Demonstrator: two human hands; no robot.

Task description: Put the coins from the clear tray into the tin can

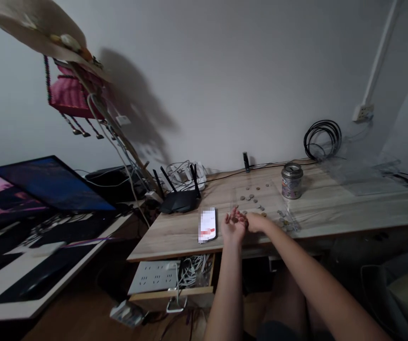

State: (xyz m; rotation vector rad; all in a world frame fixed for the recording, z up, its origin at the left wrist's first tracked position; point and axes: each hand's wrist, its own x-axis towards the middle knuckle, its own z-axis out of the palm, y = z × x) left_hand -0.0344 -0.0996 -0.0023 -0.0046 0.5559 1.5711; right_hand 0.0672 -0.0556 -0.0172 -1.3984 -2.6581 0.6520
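My left hand (234, 227) is turned palm up over the table's front edge, its fingers curled into a cup. What lies in the palm is too small and dark to make out. Right beside it, my right hand (256, 222) is closed, with its fingertips against the left hand and partly hidden. Several loose coins (249, 198) are scattered on the table beyond both hands. More coins (285, 221) lie in a cluster to the right of my right hand. Behind that cluster stands a round patterned tin (291, 183) with a metal lid.
A lit phone (207, 225) lies left of my hands on the wooden table (353, 210). Behind it sits a black router (179, 201). A coiled black cable (322, 139) leans at the back right. Below the tabletop, a drawer (170, 294) of cables stands pulled out.
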